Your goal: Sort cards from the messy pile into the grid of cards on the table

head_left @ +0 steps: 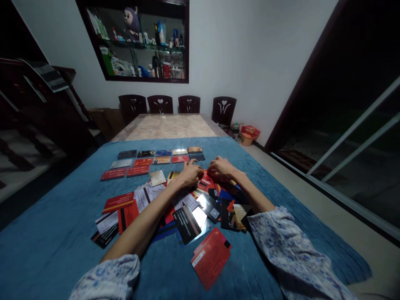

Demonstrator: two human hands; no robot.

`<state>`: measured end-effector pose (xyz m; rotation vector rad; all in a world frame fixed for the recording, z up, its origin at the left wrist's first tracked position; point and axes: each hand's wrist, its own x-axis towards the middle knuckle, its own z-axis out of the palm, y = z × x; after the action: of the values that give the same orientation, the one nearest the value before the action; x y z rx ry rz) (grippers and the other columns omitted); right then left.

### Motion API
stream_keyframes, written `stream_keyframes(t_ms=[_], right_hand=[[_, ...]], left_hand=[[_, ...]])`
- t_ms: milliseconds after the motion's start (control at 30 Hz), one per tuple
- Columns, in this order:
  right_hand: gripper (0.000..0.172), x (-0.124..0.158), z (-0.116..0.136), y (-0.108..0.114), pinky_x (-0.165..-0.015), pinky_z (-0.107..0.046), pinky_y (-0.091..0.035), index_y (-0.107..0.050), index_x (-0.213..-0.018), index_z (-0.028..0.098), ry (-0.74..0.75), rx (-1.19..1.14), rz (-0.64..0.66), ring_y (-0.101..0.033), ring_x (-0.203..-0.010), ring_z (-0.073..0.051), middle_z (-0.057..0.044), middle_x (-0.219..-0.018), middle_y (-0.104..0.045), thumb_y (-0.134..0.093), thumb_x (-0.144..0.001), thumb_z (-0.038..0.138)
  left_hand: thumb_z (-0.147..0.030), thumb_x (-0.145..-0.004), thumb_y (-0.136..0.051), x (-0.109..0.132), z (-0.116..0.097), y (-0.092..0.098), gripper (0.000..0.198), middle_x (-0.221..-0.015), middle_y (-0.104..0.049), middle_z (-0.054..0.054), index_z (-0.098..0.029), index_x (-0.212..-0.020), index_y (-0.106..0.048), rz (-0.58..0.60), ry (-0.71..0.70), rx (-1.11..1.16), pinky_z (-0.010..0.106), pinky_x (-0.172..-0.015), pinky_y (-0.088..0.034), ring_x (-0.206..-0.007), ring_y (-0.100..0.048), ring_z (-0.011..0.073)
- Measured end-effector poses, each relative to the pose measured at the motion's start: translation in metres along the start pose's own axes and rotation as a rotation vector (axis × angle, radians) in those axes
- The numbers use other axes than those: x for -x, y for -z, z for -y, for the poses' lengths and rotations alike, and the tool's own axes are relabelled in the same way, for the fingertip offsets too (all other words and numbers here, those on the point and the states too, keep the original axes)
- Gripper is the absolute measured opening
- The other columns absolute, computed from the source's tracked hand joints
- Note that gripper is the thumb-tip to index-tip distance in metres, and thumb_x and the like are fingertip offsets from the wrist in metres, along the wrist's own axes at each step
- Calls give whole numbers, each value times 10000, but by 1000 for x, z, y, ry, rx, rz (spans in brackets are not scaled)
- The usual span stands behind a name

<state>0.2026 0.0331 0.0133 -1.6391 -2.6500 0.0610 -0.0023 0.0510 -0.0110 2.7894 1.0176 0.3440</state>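
Observation:
Over the far part of a loose pile of plastic and paper cards, my left hand (190,175) is bent, one finger raised and the others curled down at red cards. Close beside it, my right hand (222,168) has its fingers bent together at the edge of a red card (204,180); the fingertips are partly hidden. Below the hands lie a black card with a stripe (186,224), a black-and-silver card (210,206) and blue cards. Nearest me are overlapping red cards (212,258). Beyond my left hand, several cards lie in rows, including a red card (138,171).
A blue cloth (62,208) covers the near part of the long table (175,126). Dark wooden chairs (160,104) stand at its far end. A wall cabinet (140,46) holds bottles and a plush toy. An orange bucket (246,138) stands on the floor at right.

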Motion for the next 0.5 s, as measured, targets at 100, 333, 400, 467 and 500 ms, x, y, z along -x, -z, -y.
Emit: stream_keyframes(t_ms=[100, 333, 400, 467, 500], right_hand=[[276, 3, 2, 1, -805, -327, -378, -763, -1105, 287, -4, -7, 19, -499, -1089, -280, -80, -1119, -715, -578, -901, 304], [355, 1, 2, -3, -835, -339, -366, -726, -1188, 262, 33, -33, 20, -490, -1050, -262, -102, -1164, -682, -596, -906, 433], [365, -2, 1, -5, -845, -334, -359, -718, -1197, 262, 49, -32, 25, -487, -1062, -258, -99, -1193, -666, -602, -903, 445], [367, -4, -1, -7, -845, -331, -354, -713, -1197, 263, 60, -36, 29, -483, -1071, -257, -98, -1208, -654, -607, -899, 450], [365, -4, -1, -8, -841, -331, -353, -713, -1190, 264, 61, -41, 29, -481, -1073, -260, -98, -1209, -650, -614, -892, 451]], left_hand=[[-68, -727, -521, 0, 5, -2, 263, -1110, -709, 104, -204, -816, -727, -4, 21, -23, 601, -1006, -303, -1322, -342, 378], [-164, -848, -502, -1, 15, -7, 232, -1111, -694, 119, -190, -837, -733, -39, 74, -13, 621, -1016, -321, -1303, -372, 378], [-183, -854, -511, -1, 16, -6, 226, -1122, -688, 122, -182, -838, -737, -46, 104, -1, 600, -1027, -342, -1301, -381, 370], [-193, -849, -526, -1, 17, -6, 212, -1133, -686, 115, -186, -847, -738, -49, 128, 12, 580, -1027, -364, -1300, -385, 365], [-196, -844, -533, -1, 17, -5, 202, -1133, -687, 111, -188, -853, -735, -49, 136, 20, 573, -1023, -374, -1301, -385, 365]])
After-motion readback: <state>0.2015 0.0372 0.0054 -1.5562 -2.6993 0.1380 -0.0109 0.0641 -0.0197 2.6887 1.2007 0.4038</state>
